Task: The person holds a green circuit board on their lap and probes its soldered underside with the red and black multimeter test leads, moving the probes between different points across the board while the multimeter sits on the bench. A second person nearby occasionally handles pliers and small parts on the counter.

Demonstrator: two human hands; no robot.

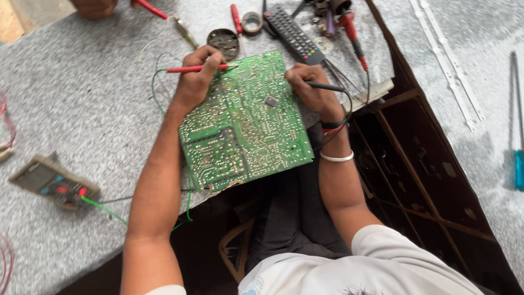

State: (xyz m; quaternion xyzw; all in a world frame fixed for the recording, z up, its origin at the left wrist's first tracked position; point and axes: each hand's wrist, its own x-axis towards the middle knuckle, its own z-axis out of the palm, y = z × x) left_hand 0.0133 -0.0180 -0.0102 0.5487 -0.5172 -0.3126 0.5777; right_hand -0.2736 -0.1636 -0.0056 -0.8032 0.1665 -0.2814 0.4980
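Note:
A green circuit board point(245, 125) lies solder side up at the edge of a grey table point(82, 98), partly over my lap. My left hand point(195, 79) grips a red test probe point(185, 69) and presses its tip on the board's upper left edge. My right hand point(310, 87) pinches a black test probe point(326, 86) against the board's upper right edge. A small dark chip point(270, 100) sits near the board's middle. A green wire point(103, 210) runs from the probes to a multimeter point(52, 181) at the left.
A black remote control point(292, 34), tape roll point(251, 22), round dark tin point(223, 42), red-handled tools point(352, 33) and loose parts lie behind the board. Another person's hand point(94, 6) is at the top left. A blue-handled screwdriver point(518, 164) lies far right beyond a dark wooden frame point(415, 164).

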